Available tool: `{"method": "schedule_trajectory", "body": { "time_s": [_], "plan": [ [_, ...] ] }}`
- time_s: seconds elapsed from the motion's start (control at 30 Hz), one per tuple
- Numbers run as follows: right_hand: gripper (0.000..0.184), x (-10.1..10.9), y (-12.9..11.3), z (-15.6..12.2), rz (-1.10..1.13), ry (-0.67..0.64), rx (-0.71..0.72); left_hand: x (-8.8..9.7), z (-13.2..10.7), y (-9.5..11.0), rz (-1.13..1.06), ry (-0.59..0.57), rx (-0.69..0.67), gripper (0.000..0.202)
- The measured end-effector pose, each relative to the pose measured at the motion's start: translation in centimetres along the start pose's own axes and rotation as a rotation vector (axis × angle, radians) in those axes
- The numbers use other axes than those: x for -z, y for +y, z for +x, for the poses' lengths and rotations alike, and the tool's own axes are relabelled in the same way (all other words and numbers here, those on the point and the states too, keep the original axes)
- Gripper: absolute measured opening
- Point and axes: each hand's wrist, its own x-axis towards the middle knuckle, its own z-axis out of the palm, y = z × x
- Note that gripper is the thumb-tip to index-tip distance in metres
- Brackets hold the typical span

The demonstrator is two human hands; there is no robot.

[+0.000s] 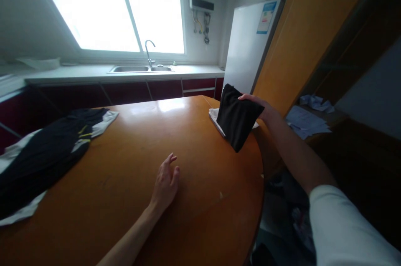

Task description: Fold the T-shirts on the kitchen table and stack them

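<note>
My right hand (255,101) grips a folded black cloth (236,120) by its upper right edge, thumb on the near face. The cloth is tilted, in front of a flat white folded cloth (213,115) at the table's right side; whether the two touch, I cannot tell. Over the middle of the wooden table, my left hand (165,180) is held low with its fingers loosely bent and apart, nothing in it. Far to the left lies a spread-out dark garment (59,145) with white parts and yellow marks.
The brown table (131,174) has a rounded right edge. Beyond it stand a counter with a sink (130,69) and tap (148,53), and a white fridge (247,44). Papers (307,122) lie on a shelf at right. A wooden panel (300,28) rises beside the fridge.
</note>
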Motion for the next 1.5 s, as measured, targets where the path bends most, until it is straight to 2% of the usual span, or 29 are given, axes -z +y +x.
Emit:
{"method": "schedule_trajectory", "body": {
  "time_s": [0.1,0.2,0.3,0.43,0.57,0.7,0.83,1.03,1.27,1.37,1.5],
  "plan": [
    [0.013,1.8,-1.6,3.6,0.067,0.030,-0.057,0.0,-0.1,-0.2,-0.001,-0.003,0.022,0.052],
    [0.013,3.6,-1.3,7.5,0.100,0.024,-0.030,0.1,-0.1,-0.2,0.009,-0.013,0.047,0.051],
    [0.013,5.5,1.1,10.8,0.106,0.024,0.048,0.3,-0.2,0.0,0.023,-0.021,0.073,0.053],
    [0.008,8.3,5.9,13.6,0.061,0.098,0.086,0.4,-0.2,0.2,0.047,-0.027,0.102,0.054],
    [0.012,11.3,9.3,14.7,0.055,0.155,0.123,0.5,-0.2,0.1,0.070,-0.046,0.130,0.054],
    [0.006,13.5,10.5,14.9,0.049,0.215,0.193,0.5,-0.2,-0.3,0.077,-0.065,0.153,0.056],
    [0.012,14.2,10.4,15.1,-0.003,0.203,0.146,0.5,-0.2,-0.4,0.080,-0.077,0.169,0.057],
    [0.018,14.7,8.5,15.5,-0.341,0.216,0.028,0.4,-0.3,-0.4,0.104,-0.075,0.156,0.058],
    [0.031,15.0,7.3,16.2,-0.589,0.256,-0.027,0.3,-0.3,-0.9,0.156,-0.096,0.105,0.058],
    [0.030,14.9,7.1,16.8,-0.737,0.277,-0.050,0.2,-0.4,-1.1,0.171,-0.098,0.090,0.058],
    [0.024,14.4,6.3,18.3,-0.961,0.381,-0.047,0.1,-0.5,-1.4,0.186,-0.103,0.081,0.057]
  ]
}}
